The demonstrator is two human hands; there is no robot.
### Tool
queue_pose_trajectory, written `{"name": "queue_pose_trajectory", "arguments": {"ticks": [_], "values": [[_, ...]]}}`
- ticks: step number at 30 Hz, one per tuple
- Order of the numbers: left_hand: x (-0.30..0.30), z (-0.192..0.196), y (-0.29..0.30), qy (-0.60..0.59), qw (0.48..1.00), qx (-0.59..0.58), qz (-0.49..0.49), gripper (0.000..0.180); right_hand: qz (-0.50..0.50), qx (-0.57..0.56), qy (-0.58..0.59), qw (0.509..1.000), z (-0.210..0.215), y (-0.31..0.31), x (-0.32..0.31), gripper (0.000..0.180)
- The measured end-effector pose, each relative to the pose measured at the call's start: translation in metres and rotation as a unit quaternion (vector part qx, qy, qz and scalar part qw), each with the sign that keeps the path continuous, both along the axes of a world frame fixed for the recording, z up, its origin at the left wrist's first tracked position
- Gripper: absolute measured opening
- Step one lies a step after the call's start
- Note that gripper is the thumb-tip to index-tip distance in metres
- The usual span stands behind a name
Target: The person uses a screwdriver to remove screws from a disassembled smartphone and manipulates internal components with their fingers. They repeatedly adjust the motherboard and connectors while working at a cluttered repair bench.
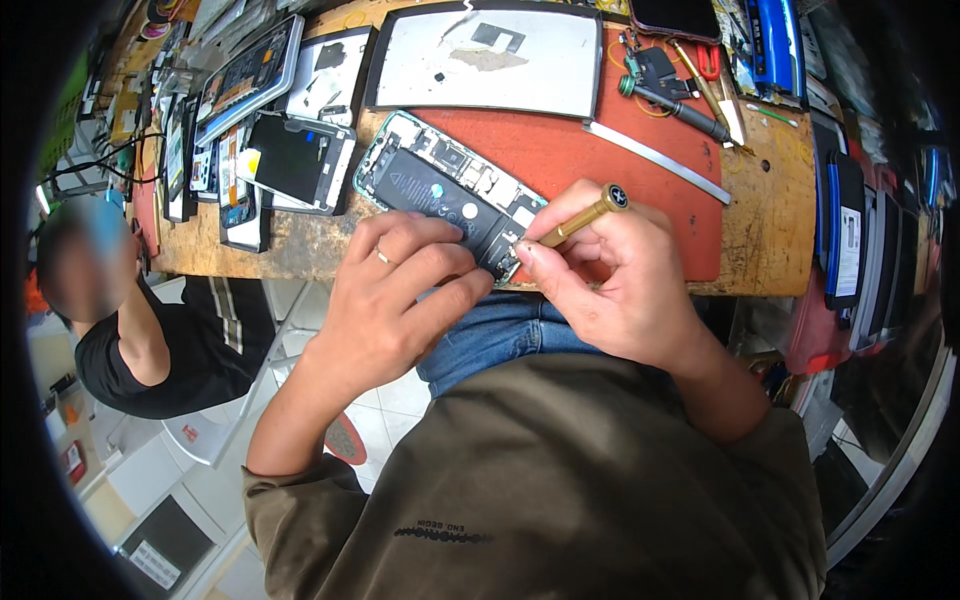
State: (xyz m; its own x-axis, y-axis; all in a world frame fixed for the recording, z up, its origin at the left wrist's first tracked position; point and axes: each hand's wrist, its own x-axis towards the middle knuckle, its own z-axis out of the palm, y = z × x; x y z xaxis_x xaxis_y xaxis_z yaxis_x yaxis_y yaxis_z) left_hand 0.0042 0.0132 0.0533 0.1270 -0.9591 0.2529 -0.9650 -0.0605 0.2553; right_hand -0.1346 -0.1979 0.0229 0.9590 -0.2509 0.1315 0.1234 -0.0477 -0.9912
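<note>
While the left hand (400, 290), fingers bent but grip unclear, steadies the opened smartphone (437, 190), the right hand (625, 275) pinches a gold screwdriver (585, 218), seemingly for screw work, next needing careful alignment.

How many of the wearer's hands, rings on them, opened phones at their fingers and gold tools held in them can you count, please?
Hands: 2 (left hand, right hand)
Ring: 1
Opened phone: 1
Gold tool: 1
Total: 5
</note>
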Motion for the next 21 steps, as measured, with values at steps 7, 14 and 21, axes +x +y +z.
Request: {"name": "queue_pose_trajectory", "arguments": {"ticks": [7,14,21], "values": [[0.008,0.005,-0.003,0.029,0.999,-0.027,0.036,0.024,-0.013,0.017,0.012,1.0,0.002,0.001,0.0,0.011],[0.021,0.023,-0.022,-0.006,0.997,0.035,-0.061,0.025,-0.022,0.019,0.001,1.0,0.002,0.003,0.001,0.01],[0.029,0.041,-0.041,-0.078,0.973,0.138,-0.169,0.018,-0.019,-0.001,-0.003,1.0,0.001,0.003,0.0,0.009]]}}
